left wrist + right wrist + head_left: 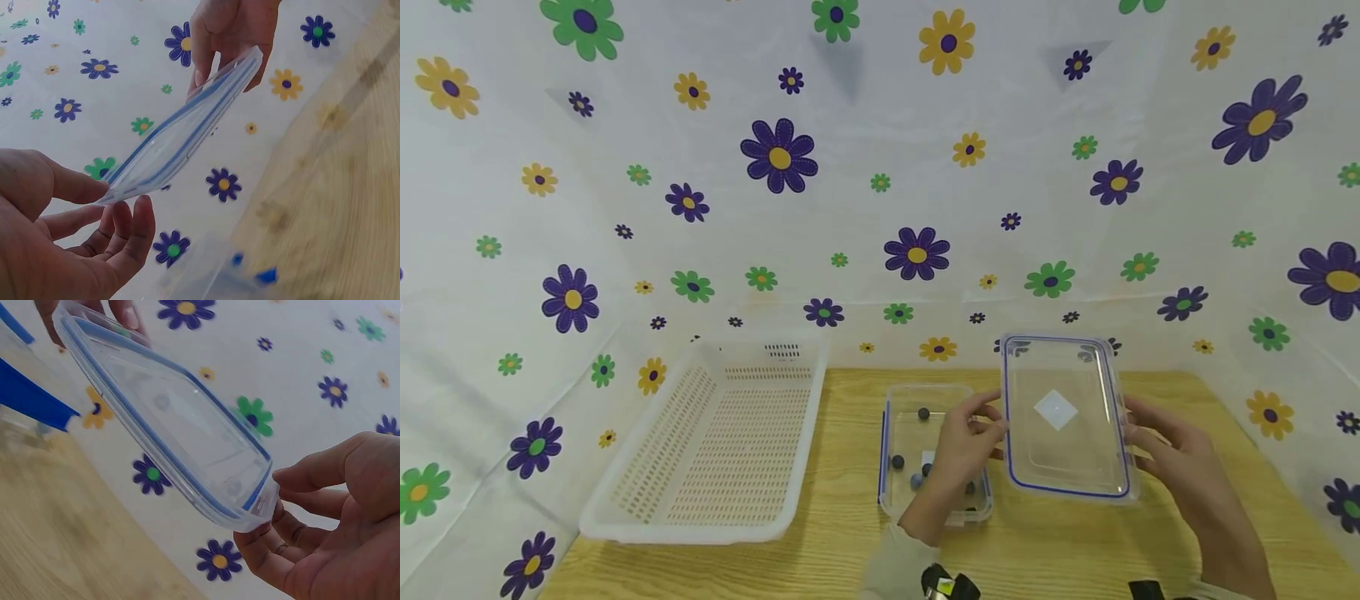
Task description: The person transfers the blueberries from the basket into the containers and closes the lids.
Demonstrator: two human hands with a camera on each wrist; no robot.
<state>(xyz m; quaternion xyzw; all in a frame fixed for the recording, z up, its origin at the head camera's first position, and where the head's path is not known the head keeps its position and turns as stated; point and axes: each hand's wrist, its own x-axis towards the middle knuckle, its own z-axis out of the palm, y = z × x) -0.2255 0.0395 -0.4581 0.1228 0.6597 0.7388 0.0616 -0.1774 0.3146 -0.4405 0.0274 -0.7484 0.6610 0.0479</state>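
A clear plastic lid (1060, 454) with a blue seal round its edge is held up, tilted, with a white diamond-shaped label in its middle. My left hand (961, 450) pinches the lid's left edge between thumb and fingers. On the opposite edge, my right hand (1180, 458) grips it the same way, as the right wrist view shows at the lid's corner (262, 506). Below and left of the lid stands a clear plastic container (891, 500) with several dark and bluish small balls (923, 413) inside; my left hand and forearm cover part of it.
A white perforated plastic basket (688, 533) stands on the left of the wooden table (820, 567). Behind and at both sides hangs a white sheet (865, 208) printed with purple, green and yellow flowers.
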